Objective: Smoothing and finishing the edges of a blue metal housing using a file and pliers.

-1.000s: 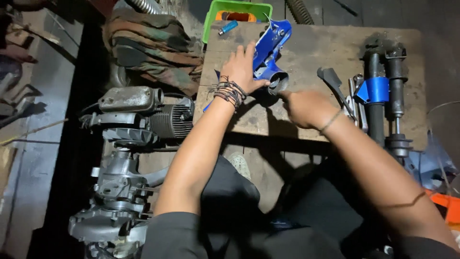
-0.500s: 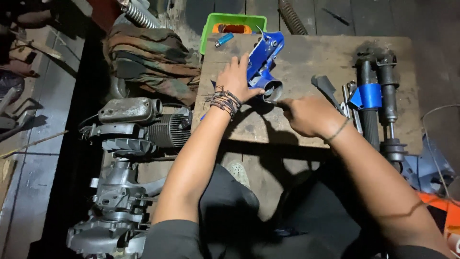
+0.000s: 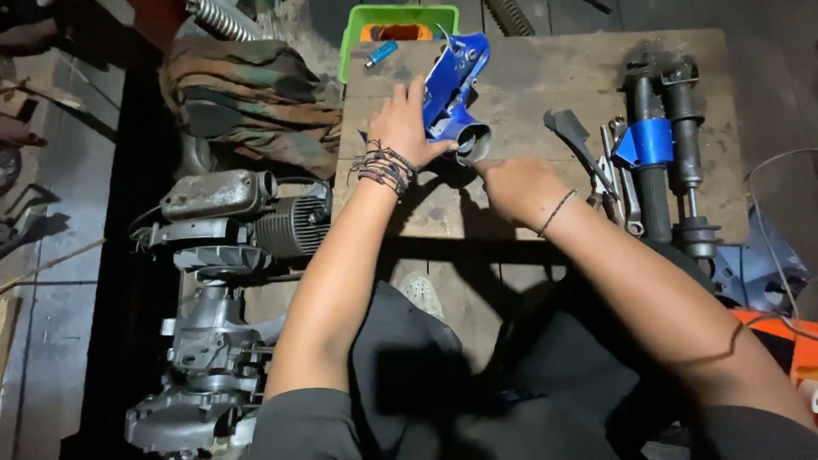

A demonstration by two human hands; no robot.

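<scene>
A blue metal housing (image 3: 453, 85) with a round tube opening at its near end lies on a worn wooden board (image 3: 528, 77). My left hand (image 3: 402, 126), wrist wrapped in dark bracelets, grips the housing's left side. My right hand (image 3: 515, 187) is closed just below and right of the tube opening, with its fingertips at the rim. Whether the right hand pinches a small part is hidden by the fingers.
A fork assembly (image 3: 660, 162) with a blue clamp lies on the board's right, with hand tools (image 3: 596, 158) beside it. A green tray (image 3: 397, 27) stands at the back. An engine (image 3: 223, 255) sits on the floor at left under a camouflage cloth (image 3: 247, 98).
My view has shifted slightly. Both hands stay at the blue housing, and the right hand has moved a little closer to the tube opening.
</scene>
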